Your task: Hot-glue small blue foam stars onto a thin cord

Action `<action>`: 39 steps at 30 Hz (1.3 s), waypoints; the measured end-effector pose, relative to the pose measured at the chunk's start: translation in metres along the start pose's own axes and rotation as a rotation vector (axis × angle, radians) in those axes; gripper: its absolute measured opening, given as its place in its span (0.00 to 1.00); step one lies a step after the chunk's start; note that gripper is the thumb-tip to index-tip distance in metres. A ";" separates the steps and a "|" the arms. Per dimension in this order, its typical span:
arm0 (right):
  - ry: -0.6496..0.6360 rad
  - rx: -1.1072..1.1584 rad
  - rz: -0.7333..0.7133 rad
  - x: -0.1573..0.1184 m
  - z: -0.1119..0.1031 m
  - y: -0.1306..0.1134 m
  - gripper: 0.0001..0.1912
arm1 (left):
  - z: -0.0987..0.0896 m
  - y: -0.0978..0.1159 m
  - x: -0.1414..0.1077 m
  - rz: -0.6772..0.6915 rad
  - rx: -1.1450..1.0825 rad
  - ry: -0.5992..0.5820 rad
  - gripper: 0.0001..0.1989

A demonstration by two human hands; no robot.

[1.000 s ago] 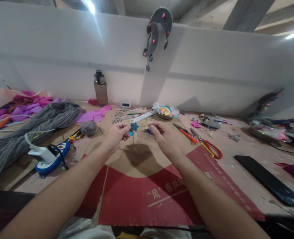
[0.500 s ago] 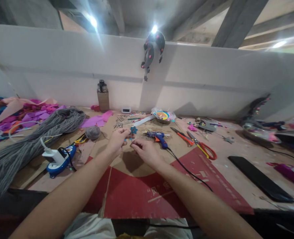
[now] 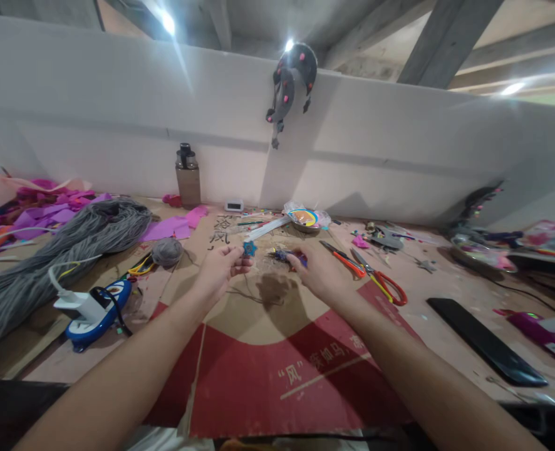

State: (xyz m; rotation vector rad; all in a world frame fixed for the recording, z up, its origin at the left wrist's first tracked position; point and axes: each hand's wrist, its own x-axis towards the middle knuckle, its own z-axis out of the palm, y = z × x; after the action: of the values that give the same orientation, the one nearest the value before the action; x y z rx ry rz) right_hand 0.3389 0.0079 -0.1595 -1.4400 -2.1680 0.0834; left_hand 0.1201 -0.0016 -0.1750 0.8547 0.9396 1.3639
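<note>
The left hand point(image 3: 218, 272) pinches a small blue star-shaped piece point(image 3: 249, 249) above the cardboard's middle. The right hand point(image 3: 312, 272) is at a blue glue gun point(image 3: 282, 255); whether it is closed round it, I cannot tell. If the gun is hot, a careless tilt could burn the fingers or smear the star. Red-and-brown cardboard point(image 3: 240, 388) covers the tabletop's point(image 3: 413, 326) front edge, beside red-and-yellow-handled scissors point(image 3: 394, 288); a white partition point(image 3: 118, 94) stands behind the back edge.
</note>
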 end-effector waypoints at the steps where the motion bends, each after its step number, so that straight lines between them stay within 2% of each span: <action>1: 0.003 -0.070 0.091 0.000 0.000 0.010 0.13 | -0.001 0.000 0.000 0.004 -0.002 0.004 0.07; 5: -0.149 -0.172 0.253 0.002 0.013 0.034 0.14 | -0.002 -0.002 0.001 0.025 0.004 0.012 0.07; 8: -0.240 -0.099 0.315 0.005 0.025 0.039 0.12 | -0.003 -0.002 0.001 0.026 0.008 0.029 0.07; 10: -0.247 -0.029 0.346 0.007 0.029 0.041 0.10 | -0.003 -0.002 0.002 0.022 0.003 0.054 0.06; 12: -0.236 0.122 0.429 0.008 0.028 0.045 0.08 | -0.004 -0.001 0.004 0.013 -0.002 0.076 0.05; 16: -0.305 0.517 0.613 0.013 0.021 0.048 0.04 | -0.006 -0.001 0.008 -0.012 -0.018 0.135 0.02; 19: -0.240 0.691 0.617 0.016 0.017 0.040 0.09 | -0.008 -0.003 0.011 -0.032 -0.027 0.171 0.04; 23: -0.034 1.196 0.537 0.011 0.012 0.015 0.17 | -0.009 -0.006 0.012 -0.043 -0.040 0.187 0.04; 26: -0.088 1.383 0.426 0.006 0.006 -0.002 0.18 | -0.008 -0.009 0.010 -0.088 -0.018 0.201 0.04; 29: -0.126 1.374 0.325 0.013 -0.006 -0.009 0.15 | -0.008 -0.013 0.010 -0.118 0.009 0.197 0.05; 32: 0.000 1.217 0.147 0.036 -0.029 -0.013 0.09 | -0.010 -0.018 0.012 -0.106 0.034 0.184 0.04; 34: 0.193 1.201 0.005 0.059 -0.055 -0.018 0.08 | -0.012 -0.021 0.014 -0.077 0.059 0.209 0.04; 36: 0.439 1.313 -0.098 0.088 -0.088 -0.028 0.10 | -0.013 -0.023 0.016 -0.058 0.084 0.233 0.05; 39: 0.688 1.450 -0.044 0.139 -0.139 -0.046 0.09 | -0.015 -0.024 0.017 -0.091 0.126 0.188 0.07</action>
State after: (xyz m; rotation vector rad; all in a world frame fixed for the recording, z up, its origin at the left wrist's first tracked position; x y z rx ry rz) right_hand 0.3234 0.0771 0.0298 -0.4139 -1.0085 0.8070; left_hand 0.1153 0.0137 -0.2039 0.7768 1.2060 1.3335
